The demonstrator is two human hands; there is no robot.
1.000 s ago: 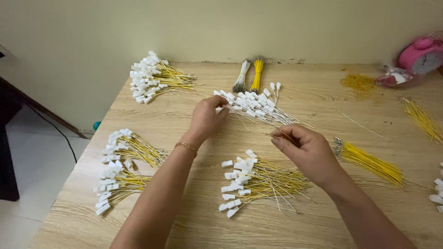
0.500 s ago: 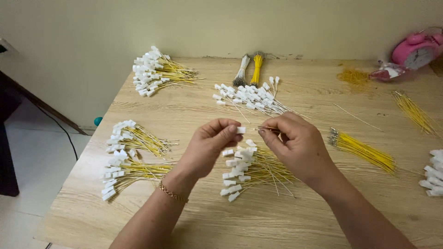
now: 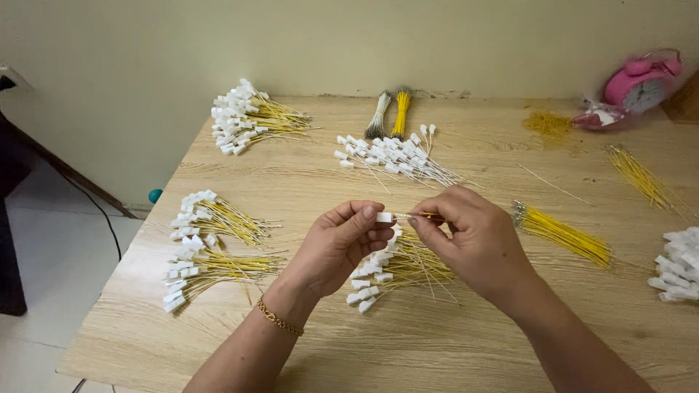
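Table of light wood, wall along its far edge, floor open past the left edge. Left side: two fans of yellow wires with white plugs near the left edge, another such bundle at the far left corner; bare strip of wood between them. Left hand, gold bracelet on the wrist, held above the table's middle, thumb and fingers pinched on a small white connector. Connector sits between both hands, raised off the wood, just over a pile of finished yellow wires. Right hand pinches a thin yellow wire whose end meets the connector; both grips closed tight on their parts. Behind the hands, a spread of white-wired plugs, then two tied bunches, one pale and one yellow, at the far edge. Right of the hands: loose yellow wire bundle, free wood around it; more thin yellow wires toward the right edge; white connectors heap cut by the right edge. Far right corner: pink alarm clock, small yellow tangle beside it. Near edge wide open, only the forearms cross it.
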